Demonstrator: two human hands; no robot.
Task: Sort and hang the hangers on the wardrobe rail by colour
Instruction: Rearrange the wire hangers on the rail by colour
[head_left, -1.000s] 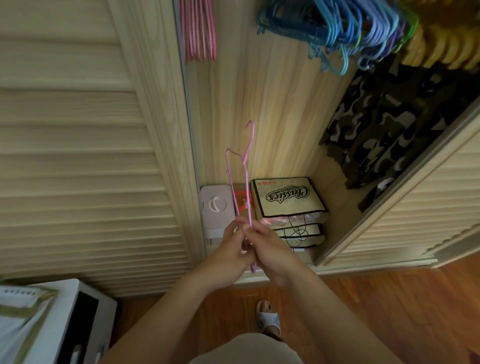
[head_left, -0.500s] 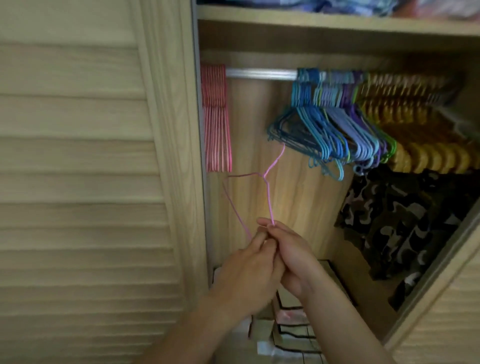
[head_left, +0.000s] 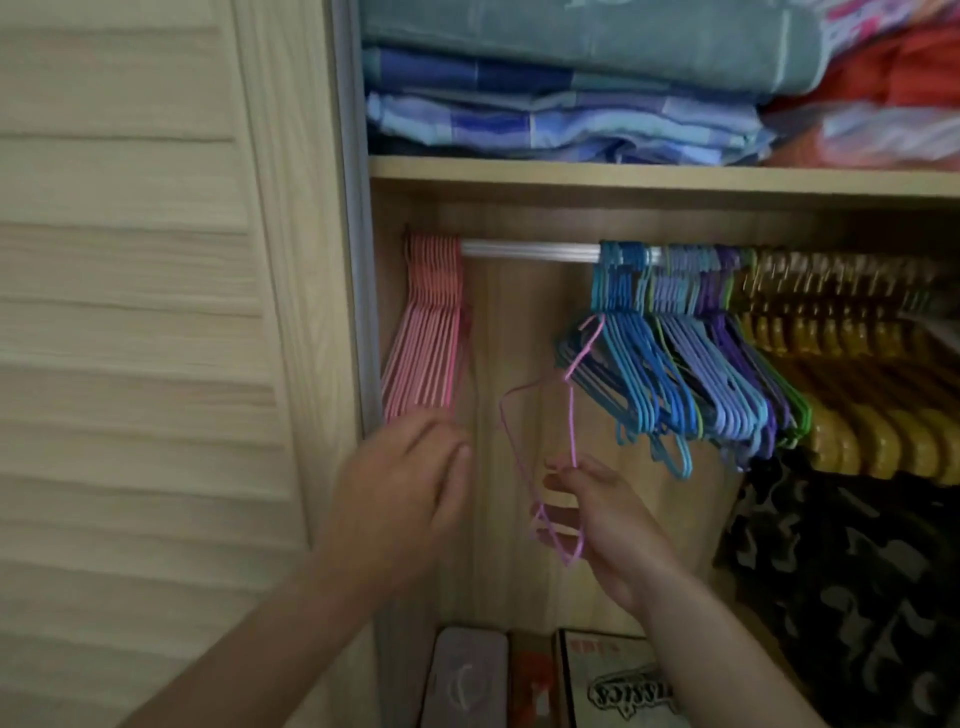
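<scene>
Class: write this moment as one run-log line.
right hand: holds pink hanger | left hand: open, near pink bunch | rail: gap free | hanger: not yet hung

left hand (head_left: 400, 499) raised, seemingly open, right hand (head_left: 597, 525) pinching

Thin pink wire hanger (head_left: 550, 441), pinched at its lower part, standing roughly upright with the hook tipped up and to the right, in front of the blue bunch's lower edge, below the rail and not on it. Silver wardrobe rail (head_left: 530, 251), running level under the shelf, bare only in a short stretch. At its far left end, a tight bunch of pink hangers (head_left: 428, 338), slanting down to the left. Right of the bare stretch, packed blue hangers (head_left: 631, 364), then lilac and purple hangers (head_left: 727, 374), a few green hangers (head_left: 800, 415), and beyond them a long row of thick yellow hangers (head_left: 872, 415).
</scene>
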